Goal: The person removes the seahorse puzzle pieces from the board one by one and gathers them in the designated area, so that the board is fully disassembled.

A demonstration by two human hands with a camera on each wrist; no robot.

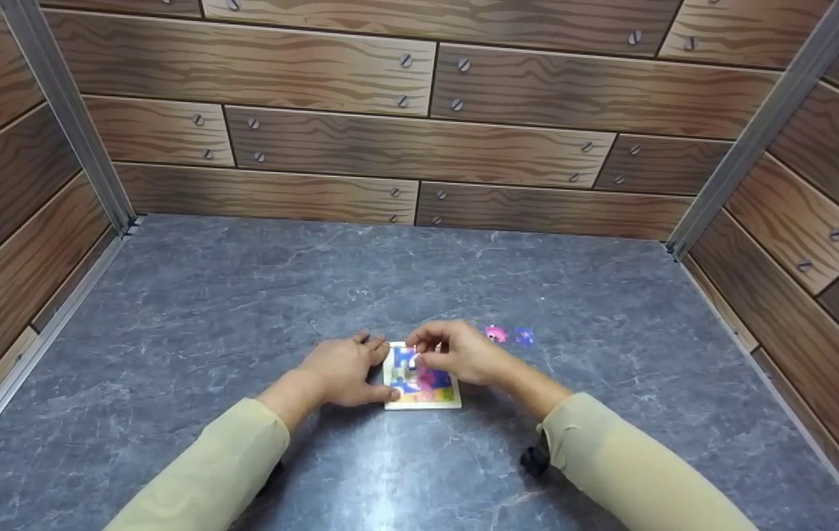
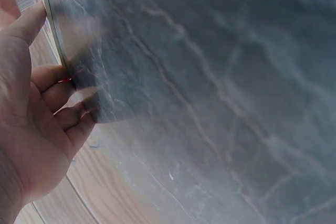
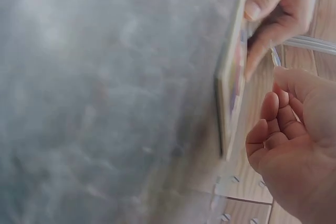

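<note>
On tabletop [image 1: 390, 287], puzzle board [image 1: 427, 405], long axis front-to-back; left hand [image 1: 340, 371] touching edge, right hand [image 1: 466, 354] pinching piece [image 3: 275, 57].

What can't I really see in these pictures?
Head view: the whole picture on the colourful, pale-rimmed rectangular puzzle board; the right hand covers part.
Head view: fine details on the flat pink piece and flat blue piece; too small.
Right wrist view: the face of the thin, pale piece; it's edge-on.
Left wrist view: most of the board; the left hand and top edge hide it.
</note>
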